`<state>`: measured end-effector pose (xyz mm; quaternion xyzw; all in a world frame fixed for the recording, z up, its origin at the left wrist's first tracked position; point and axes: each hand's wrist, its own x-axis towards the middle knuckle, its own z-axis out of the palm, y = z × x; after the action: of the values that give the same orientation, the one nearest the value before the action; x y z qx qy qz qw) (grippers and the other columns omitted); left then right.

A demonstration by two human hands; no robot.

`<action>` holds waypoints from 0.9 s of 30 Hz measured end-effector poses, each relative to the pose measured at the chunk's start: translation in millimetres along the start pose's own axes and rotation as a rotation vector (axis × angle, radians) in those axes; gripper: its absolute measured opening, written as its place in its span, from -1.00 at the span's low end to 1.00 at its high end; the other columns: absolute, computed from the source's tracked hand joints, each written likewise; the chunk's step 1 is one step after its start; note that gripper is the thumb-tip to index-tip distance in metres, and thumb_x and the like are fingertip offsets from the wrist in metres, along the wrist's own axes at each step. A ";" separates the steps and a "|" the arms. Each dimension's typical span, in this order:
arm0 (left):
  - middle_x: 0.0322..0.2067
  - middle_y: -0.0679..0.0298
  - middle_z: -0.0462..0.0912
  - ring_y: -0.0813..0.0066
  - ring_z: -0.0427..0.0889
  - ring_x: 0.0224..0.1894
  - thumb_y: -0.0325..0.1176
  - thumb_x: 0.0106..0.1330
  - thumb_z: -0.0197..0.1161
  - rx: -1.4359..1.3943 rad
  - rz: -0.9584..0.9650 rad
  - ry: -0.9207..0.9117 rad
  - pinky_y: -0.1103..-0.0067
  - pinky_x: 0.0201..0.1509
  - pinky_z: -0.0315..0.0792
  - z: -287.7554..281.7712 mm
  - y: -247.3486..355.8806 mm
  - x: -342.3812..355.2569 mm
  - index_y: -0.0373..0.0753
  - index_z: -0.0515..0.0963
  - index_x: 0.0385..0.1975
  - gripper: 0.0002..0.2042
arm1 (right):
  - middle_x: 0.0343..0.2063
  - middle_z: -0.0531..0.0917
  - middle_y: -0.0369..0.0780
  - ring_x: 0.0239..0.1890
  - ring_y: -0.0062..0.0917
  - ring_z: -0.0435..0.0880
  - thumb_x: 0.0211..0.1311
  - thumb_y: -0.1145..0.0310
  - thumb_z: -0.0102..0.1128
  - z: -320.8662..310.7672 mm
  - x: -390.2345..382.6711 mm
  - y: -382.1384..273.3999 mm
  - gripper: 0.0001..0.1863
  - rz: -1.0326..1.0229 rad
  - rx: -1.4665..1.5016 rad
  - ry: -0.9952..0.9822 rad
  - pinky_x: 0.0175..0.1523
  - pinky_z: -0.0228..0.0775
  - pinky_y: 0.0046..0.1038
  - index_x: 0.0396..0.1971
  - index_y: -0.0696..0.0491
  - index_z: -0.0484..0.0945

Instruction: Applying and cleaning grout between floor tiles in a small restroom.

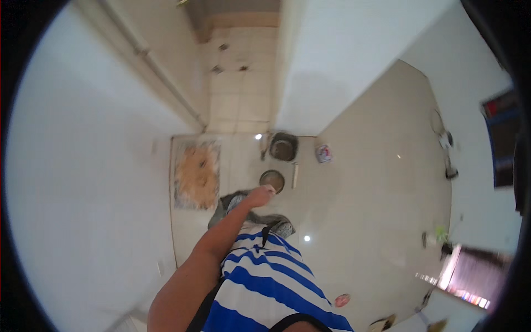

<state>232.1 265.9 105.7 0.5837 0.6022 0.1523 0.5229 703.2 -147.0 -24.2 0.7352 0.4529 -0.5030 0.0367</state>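
Blue-and-white striped top (265, 276), bare arm, black strap.

A small, roughly square packet (323, 152) in white, red and blue lies flat on the pale tiled floor, near the foot of the white wall. At the right rim, a dark rectangular panel (502, 138) with red and blue edging hangs on the wall; whether it is a screen or a sign cannot be told.

I have one head view only, looking steeply down from standing height. It faces the pale glossy tiled floor (376, 182), far below.
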 end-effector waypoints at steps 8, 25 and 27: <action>-0.22 -0.01 0.66 -0.02 0.59 -0.04 -0.14 0.24 0.01 0.684 -0.380 -0.155 0.27 0.03 0.47 75.7 -201.4 -219.6 -0.25 0.67 -0.36 -0.65 | -0.55 0.59 -0.23 -0.57 -0.55 0.56 0.24 0.37 0.07 -244.6 110.2 -10.5 -0.85 -0.091 -0.026 0.006 -0.51 0.46 -0.48 -0.25 0.09 0.52; -0.12 -0.05 0.63 0.03 0.58 0.00 -0.06 0.18 0.09 -0.012 -0.494 0.143 0.30 0.07 0.45 20.1 -201.6 -223.6 -0.18 0.64 -0.20 -0.63 | -0.21 0.55 -0.14 -0.22 -0.41 0.57 0.17 0.41 0.13 -89.9 126.7 -441.4 -0.68 -0.776 -0.088 -0.044 -0.10 0.46 -0.42 -0.05 0.05 0.49; -0.10 -0.01 0.63 0.07 0.58 0.00 -0.06 0.20 0.13 -0.179 -0.529 0.288 0.34 0.07 0.44 -20.3 -218.4 -219.5 -0.17 0.61 -0.09 -0.60 | 0.04 0.43 -0.10 -0.09 -0.41 0.54 0.21 0.34 0.18 -46.6 86.0 -505.8 -0.54 -0.946 -0.144 -0.201 -0.02 0.43 -0.43 0.12 0.05 0.40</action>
<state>46.9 25.8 39.7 0.3308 0.7852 0.1446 0.5031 387.9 227.8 135.5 0.3920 0.7651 -0.5006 -0.1017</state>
